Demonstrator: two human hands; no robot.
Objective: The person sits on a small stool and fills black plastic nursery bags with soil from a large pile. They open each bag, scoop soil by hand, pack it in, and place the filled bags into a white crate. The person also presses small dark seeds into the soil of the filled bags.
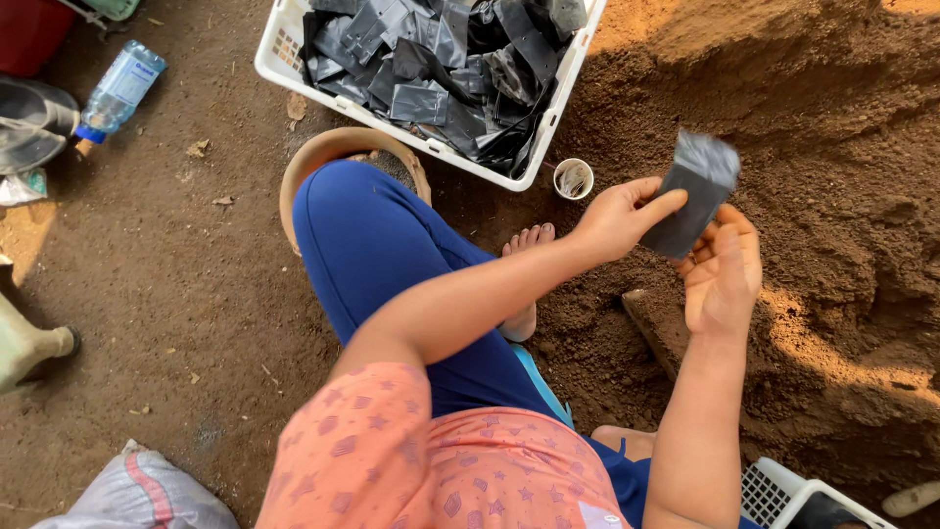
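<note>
Both hands work a small black plastic nursery bag above a heap of brown soil.

From the left: a clear plastic water bottle with a blue cap [119, 91] lies on the dirt floor, then a white plastic crate [281, 51] stuffed with more black bags, with a round clay-coloured pot [297, 167] just below it. Past the small white cup [573, 178], the left hand [617, 217] pinches the small black plastic bag [697, 194], thumb across its lower edge, grip closed on the film. The right hand [723, 276] meets the bag from below, fingers half curled, touching its bottom corner. The bag looks thin, light, limp and slightly slick; its edges or mouth seem the best places to hold.
</note>
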